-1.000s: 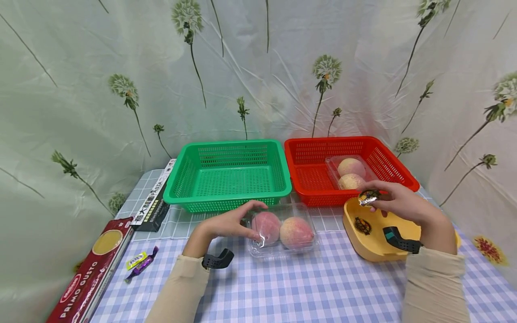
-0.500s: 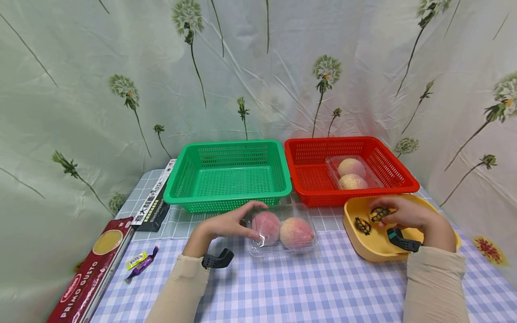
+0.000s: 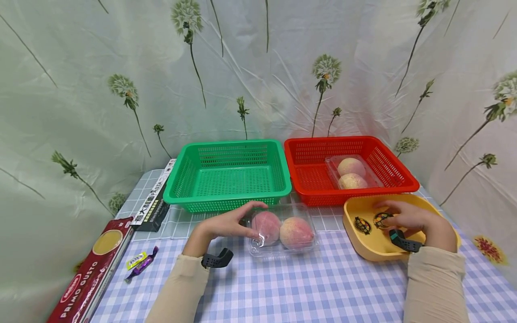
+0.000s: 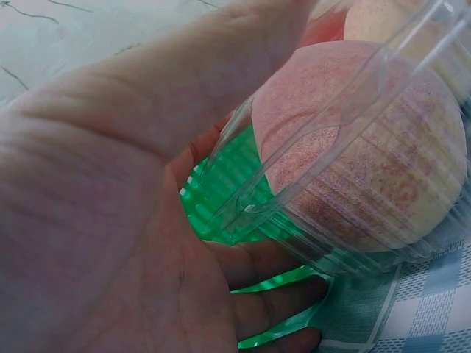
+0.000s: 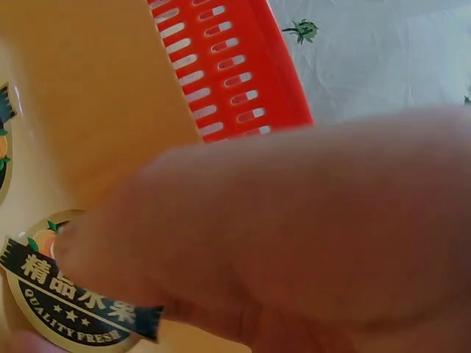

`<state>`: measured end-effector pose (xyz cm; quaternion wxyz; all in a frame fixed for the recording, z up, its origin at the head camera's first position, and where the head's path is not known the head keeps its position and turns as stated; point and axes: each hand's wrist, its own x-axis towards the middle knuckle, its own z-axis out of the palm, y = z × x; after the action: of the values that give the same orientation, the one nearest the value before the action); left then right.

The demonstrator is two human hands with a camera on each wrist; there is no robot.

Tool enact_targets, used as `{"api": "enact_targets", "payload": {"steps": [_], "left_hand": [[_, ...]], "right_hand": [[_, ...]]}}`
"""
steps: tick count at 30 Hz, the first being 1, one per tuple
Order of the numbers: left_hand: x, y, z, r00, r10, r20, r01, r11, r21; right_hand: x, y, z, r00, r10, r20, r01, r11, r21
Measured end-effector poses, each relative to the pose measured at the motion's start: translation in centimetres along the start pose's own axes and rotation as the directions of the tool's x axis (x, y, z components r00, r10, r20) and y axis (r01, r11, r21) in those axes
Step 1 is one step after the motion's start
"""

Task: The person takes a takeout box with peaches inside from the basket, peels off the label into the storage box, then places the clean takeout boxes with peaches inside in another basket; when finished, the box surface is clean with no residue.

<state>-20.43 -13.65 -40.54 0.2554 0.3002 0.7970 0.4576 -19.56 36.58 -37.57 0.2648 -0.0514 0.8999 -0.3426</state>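
Note:
At the left end of a clear plastic clamshell box holding two peaches, my left hand grips with the thumb on the near side and fingers round the far side. The left wrist view has a peach close behind the box wall. My right hand reaches into a yellow basin, its thumb and fingers spread about a round black-and-gold fruit sticker. In the right wrist view the thumb covers part of that sticker. A second sticker lies to its left.
Behind stand a green basket and a red basket holding another peach box. Two pasta boxes, one black and white, one dark red, line the left edge. Wrapped sweets lie near them.
My right hand has lowered the fruit sticker from above the basin into it, where it now lies flat, the fingers spread round it. My left hand stays on the peach box.

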Motion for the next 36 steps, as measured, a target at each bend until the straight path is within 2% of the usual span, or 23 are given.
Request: {"api": "enact_targets", "payload": {"steps": [3, 6, 9, 11, 15, 18, 20, 22, 24, 27, 28, 30, 31, 32, 33, 36], "left_hand": [[0.0, 0.0, 0.0, 1.000, 0.001, -0.001, -0.001, 1.000, -0.002], [-0.1, 0.1, 0.0, 1.000, 0.001, 0.001, -0.001, 1.000, -0.004], [-0.1, 0.0, -0.1, 1.000, 0.004, 0.005, -0.004, 1.000, -0.006], [-0.1, 0.0, -0.1, 1.000, 0.009, 0.011, -0.009, 1.000, -0.010], [-0.1, -0.3, -0.2, 0.999, 0.018, 0.027, -0.017, 1.000, -0.010], [-0.1, -0.4, -0.3, 0.999, 0.035, 0.036, -0.034, 0.999, -0.014], [-0.2, -0.4, -0.3, 0.998, 0.046, 0.036, -0.045, 0.999, -0.021], [-0.3, -0.3, -0.3, 0.997, 0.059, 0.040, -0.058, 0.998, -0.026], [-0.3, -0.2, -0.3, 0.997, 0.070, 0.041, -0.069, 0.997, -0.026], [-0.5, 0.4, -0.4, 0.995, 0.087, 0.043, -0.086, 0.996, -0.029], [-0.6, 0.6, -0.4, 0.995, 0.091, 0.040, -0.090, 0.995, -0.033], [-0.7, 1.0, -0.3, 0.995, 0.092, 0.029, -0.090, 0.995, -0.052], [-0.7, 1.2, -0.2, 0.996, 0.090, 0.023, -0.088, 0.994, -0.067], [-0.6, 1.3, -0.1, 0.996, 0.085, 0.016, -0.083, 0.993, -0.087], [-0.5, 1.4, 0.0, 0.997, 0.075, 0.004, -0.074, 0.992, -0.104], [-0.1, 1.6, 0.4, 0.999, 0.041, -0.027, -0.045, 0.986, -0.163]], "right_hand": [[0.1, 0.3, -0.1, 1.000, -0.009, -0.014, 0.009, 0.999, -0.052], [0.1, 0.6, -0.2, 0.996, -0.077, -0.043, 0.069, 0.985, -0.156], [0.0, 0.6, -0.2, 0.983, -0.153, -0.102, 0.120, 0.954, -0.273], [-0.2, 0.4, -0.3, 0.965, -0.205, -0.165, 0.143, 0.934, -0.328], [-0.7, -0.4, -0.7, 0.937, -0.221, -0.271, 0.127, 0.937, -0.326], [-1.0, -1.2, -1.0, 0.924, -0.179, -0.337, 0.093, 0.962, -0.257], [-1.1, -1.7, -1.1, 0.906, -0.151, -0.395, 0.072, 0.976, -0.207], [-1.1, -1.9, -1.1, 0.866, -0.133, -0.482, 0.055, 0.983, -0.173], [-1.0, -2.0, -1.0, 0.812, -0.107, -0.574, 0.038, 0.991, -0.131], [-0.6, -1.9, -0.7, 0.705, -0.080, -0.704, 0.029, 0.996, -0.083], [-0.4, -1.9, -0.6, 0.677, -0.069, -0.733, 0.033, 0.997, -0.063], [0.1, -1.7, -0.5, 0.641, -0.050, -0.766, 0.044, 0.999, -0.029], [0.3, -1.6, -0.4, 0.631, -0.041, -0.775, 0.045, 0.999, -0.016], [0.5, -1.5, -0.4, 0.629, -0.032, -0.776, 0.042, 0.999, -0.007], [0.6, -1.4, -0.3, 0.637, -0.019, -0.771, 0.038, 0.999, 0.006], [0.9, -1.2, -0.3, 0.677, 0.011, -0.735, 0.033, 0.998, 0.046]]}}
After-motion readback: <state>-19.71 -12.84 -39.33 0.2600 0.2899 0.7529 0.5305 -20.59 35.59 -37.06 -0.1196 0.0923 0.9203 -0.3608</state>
